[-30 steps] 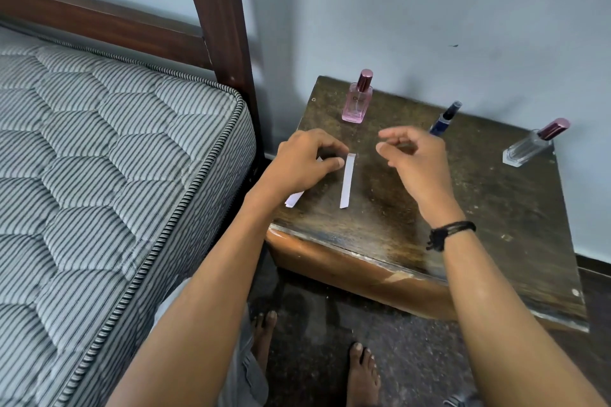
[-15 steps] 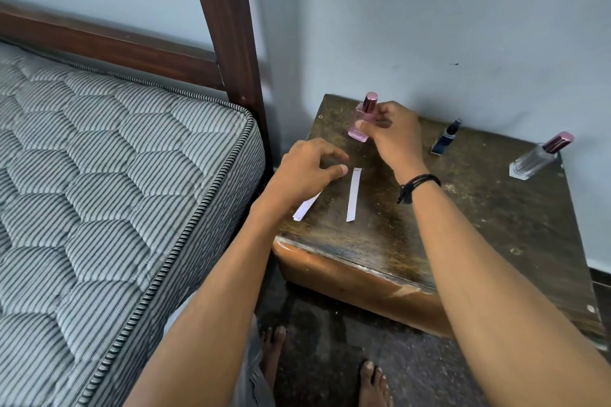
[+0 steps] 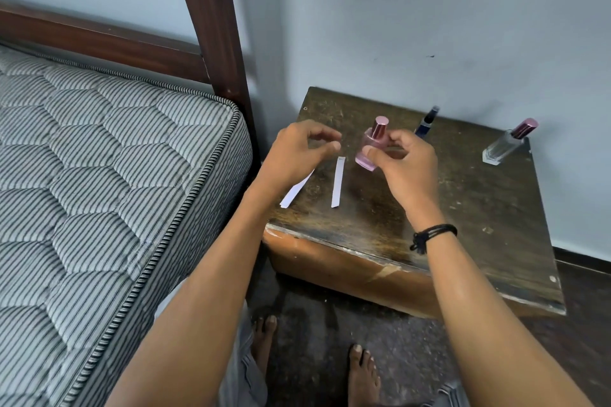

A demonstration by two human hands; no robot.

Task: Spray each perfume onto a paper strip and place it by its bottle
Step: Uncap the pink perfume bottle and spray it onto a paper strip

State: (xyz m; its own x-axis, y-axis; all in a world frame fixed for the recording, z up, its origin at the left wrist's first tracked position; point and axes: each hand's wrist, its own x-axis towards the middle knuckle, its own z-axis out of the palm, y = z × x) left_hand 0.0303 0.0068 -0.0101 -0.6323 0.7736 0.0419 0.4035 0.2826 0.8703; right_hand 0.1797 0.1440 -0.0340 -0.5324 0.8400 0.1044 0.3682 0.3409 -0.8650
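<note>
Two flat paper strips (image 3: 338,182); right hand (image 3: 401,168) grips pink glass bottle (image 3: 372,145)

left hand (image 3: 297,155) hovering, fingers loosely curled | right hand (image 3: 407,172) gripping

I see a worn, dark wooden tabletop (image 3: 463,208). A slanted paper strip (image 3: 296,190) and a straighter paper strip (image 3: 338,182) lie near its left side, not touching. A slim blue bottle (image 3: 426,124) and a clear bottle (image 3: 506,144) sit toward the back.

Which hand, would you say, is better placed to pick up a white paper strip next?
Left. The left hand hovers empty right by the white paper strips, while the right hand grips the pink glass perfume bottle.
</note>
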